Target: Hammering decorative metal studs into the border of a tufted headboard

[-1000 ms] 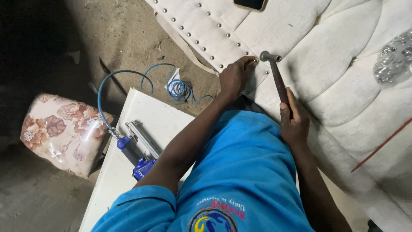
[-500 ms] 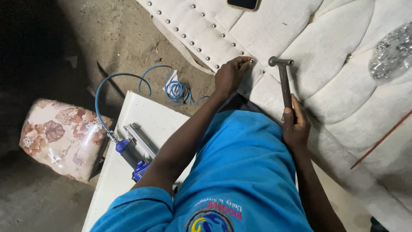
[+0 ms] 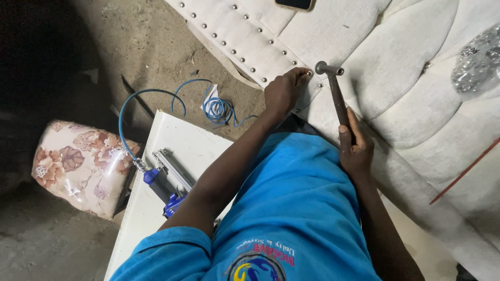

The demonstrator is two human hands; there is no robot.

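Note:
A cream tufted upholstered panel (image 3: pixel 406 62) lies ahead, its border strip (image 3: pixel 245 36) lined with several round metal studs. My left hand (image 3: pixel 284 91) pinches a stud at the strip's near end, fingertips against the fabric. My right hand (image 3: pixel 355 148) grips the handle of a metal hammer (image 3: pixel 333 86). The hammer head hovers just right of my left fingertips, slightly above the fabric.
A blue pneumatic stapler (image 3: pixel 166 179) with a coiled blue air hose (image 3: pixel 156 101) rests on a white board (image 3: pixel 187 143) at lower left. A floral cushion (image 3: pixel 78 166) lies on the dirt floor. A phone (image 3: pixel 294 4) and a clear plastic bag (image 3: pixel 479 62) sit on the panel.
The hammer head swung right and up away from the stud, then came back toward my left fingertips. My left hand stayed on the stud.

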